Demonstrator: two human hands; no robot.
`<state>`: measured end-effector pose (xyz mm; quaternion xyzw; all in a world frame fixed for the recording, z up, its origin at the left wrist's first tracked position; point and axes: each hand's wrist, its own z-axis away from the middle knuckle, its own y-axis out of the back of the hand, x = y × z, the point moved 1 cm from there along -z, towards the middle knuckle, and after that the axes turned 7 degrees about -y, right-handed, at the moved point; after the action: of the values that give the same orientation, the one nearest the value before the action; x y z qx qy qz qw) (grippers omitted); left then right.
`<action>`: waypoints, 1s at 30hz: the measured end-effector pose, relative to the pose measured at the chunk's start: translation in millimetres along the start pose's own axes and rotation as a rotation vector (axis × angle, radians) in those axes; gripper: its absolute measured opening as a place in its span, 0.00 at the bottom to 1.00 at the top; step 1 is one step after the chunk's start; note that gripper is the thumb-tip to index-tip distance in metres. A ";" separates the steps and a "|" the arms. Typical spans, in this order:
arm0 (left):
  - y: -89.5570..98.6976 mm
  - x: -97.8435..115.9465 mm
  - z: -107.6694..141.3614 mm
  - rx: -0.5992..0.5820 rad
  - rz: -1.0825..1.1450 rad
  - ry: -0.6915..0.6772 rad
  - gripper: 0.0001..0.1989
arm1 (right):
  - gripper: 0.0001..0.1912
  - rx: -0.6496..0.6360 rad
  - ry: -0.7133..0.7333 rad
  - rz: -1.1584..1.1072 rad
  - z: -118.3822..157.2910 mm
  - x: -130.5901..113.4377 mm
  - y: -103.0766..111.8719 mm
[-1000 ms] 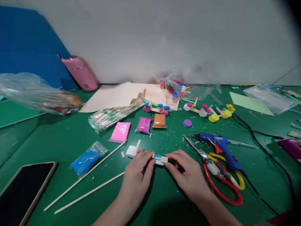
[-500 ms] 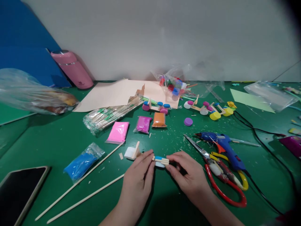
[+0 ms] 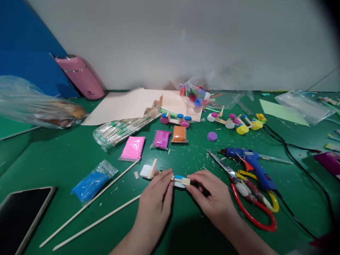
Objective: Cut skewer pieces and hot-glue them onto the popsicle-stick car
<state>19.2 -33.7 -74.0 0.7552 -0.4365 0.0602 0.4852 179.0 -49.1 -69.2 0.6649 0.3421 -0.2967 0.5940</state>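
My left hand [image 3: 156, 198] is closed, its fingertips pinching the left end of a small bundle of short wooden sticks [image 3: 182, 180]. From the other side, my right hand [image 3: 212, 194] grips the bundle's right end between thumb and fingers. A blue cap [image 3: 180, 176] shows behind the sticks, and a pale round cap [image 3: 180, 185] shows below them; how they join is hard to see. Just left of my left fingers sits a white cap piece with an upright wooden stick [image 3: 153, 169]. Two long wooden sticks [image 3: 98, 221] lie to the left.
Scissors with red handles [image 3: 252, 209] and a blue glue gun [image 3: 252, 164] lie at right, trailing a black cord. Clay packets in pink [image 3: 132, 148], orange [image 3: 179, 134] and blue [image 3: 91, 182] lie around. Small cap-wheeled models [image 3: 176, 119] stand behind. A phone [image 3: 22, 216] rests at left.
The view has shifted very slightly. Both hands keep the same grip on the short wooden sticks, with no other visible movement.
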 end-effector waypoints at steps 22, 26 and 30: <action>-0.3 3.6 -1.9 -0.003 0.028 0.063 0.09 | 0.07 -0.027 -0.015 -0.013 3.5 -2.2 1.1; -0.3 3.5 -1.6 0.003 0.025 0.055 0.09 | 0.06 -0.018 -0.020 -0.005 2.3 -4.5 2.4; -0.9 2.1 -1.1 -0.008 0.027 0.044 0.10 | 0.05 -0.024 -0.028 0.002 2.1 -7.7 3.5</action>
<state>21.4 -33.9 -72.9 0.7459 -0.4359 0.0817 0.4969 177.3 -52.3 -61.3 0.6538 0.3366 -0.3016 0.6068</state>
